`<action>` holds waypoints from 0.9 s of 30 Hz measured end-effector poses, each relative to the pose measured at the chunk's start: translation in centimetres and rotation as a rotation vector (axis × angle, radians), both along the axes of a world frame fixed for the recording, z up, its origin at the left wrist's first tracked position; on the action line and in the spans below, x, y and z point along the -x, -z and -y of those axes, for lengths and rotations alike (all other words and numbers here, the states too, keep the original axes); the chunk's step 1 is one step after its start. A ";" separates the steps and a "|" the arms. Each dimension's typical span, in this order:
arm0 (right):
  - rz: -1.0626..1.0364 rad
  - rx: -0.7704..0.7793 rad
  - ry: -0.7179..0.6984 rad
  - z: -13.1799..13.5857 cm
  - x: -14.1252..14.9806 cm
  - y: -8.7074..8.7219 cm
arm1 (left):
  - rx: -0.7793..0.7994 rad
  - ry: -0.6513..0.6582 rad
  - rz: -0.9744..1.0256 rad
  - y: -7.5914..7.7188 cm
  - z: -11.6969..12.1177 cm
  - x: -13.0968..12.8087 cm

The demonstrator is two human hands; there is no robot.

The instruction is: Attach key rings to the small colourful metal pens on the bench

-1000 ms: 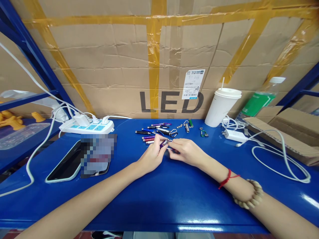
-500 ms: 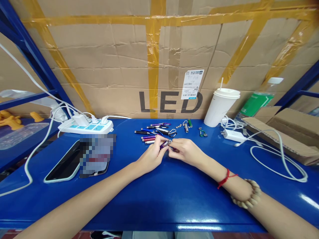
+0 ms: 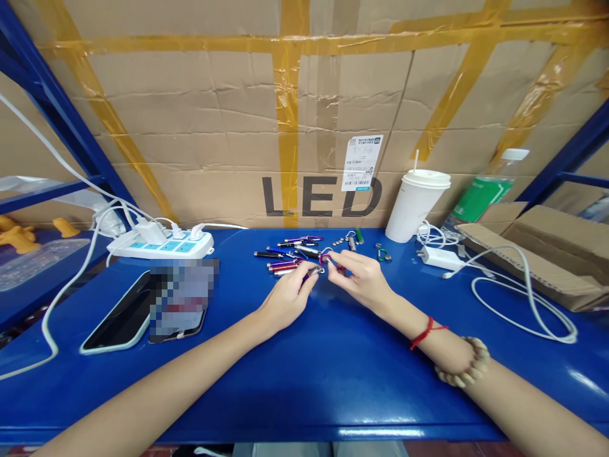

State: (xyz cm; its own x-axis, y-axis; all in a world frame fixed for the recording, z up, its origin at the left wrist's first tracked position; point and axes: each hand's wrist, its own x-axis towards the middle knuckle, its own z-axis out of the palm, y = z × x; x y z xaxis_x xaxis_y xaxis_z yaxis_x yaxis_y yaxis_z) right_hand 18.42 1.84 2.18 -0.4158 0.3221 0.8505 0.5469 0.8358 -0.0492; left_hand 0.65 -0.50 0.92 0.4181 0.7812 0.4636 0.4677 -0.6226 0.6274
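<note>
My left hand (image 3: 287,297) pinches a small purple keychain flashlight (image 3: 313,273) by its body, fingers closed round it. My right hand (image 3: 362,279) is closed on a small carabiner clip (image 3: 326,258) at the flashlight's end, so both hands meet over the blue table (image 3: 304,381). Just beyond my fingers lies a loose pile of several more small flashlights (image 3: 285,254) in purple, blue and black. Further back sit small button cells (image 3: 339,241) and more clips (image 3: 383,254). A red string and a bead bracelet circle my right wrist.
A white power strip (image 3: 159,244) with plugged chargers sits at the back left, a phone (image 3: 118,317) and a blurred object in front of it. A white cup with straw (image 3: 413,204), a green-labelled bottle (image 3: 485,193), a charger with coiled cable (image 3: 523,298) and an open cardboard box (image 3: 537,254) stand on the right.
My right hand has lifted slightly and moved back from the flashlight's end, with a clip now in its fingers. The left hand keeps its grip on the flashlight.
</note>
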 end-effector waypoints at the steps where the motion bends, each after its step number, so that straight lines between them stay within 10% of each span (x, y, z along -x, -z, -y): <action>1: 0.019 -0.008 -0.009 0.1 0.1 0.0 | -0.012 0.010 -0.014 0.0 0.0 0.0; 18: 0.102 0.082 -0.007 0.1 0.1 0.2 | 0.027 -0.118 -0.002 0.1 0.1 -0.1; 27: 0.369 0.423 0.054 -0.3 -0.5 0.2 | -0.141 -0.277 -0.237 0.5 -0.5 0.2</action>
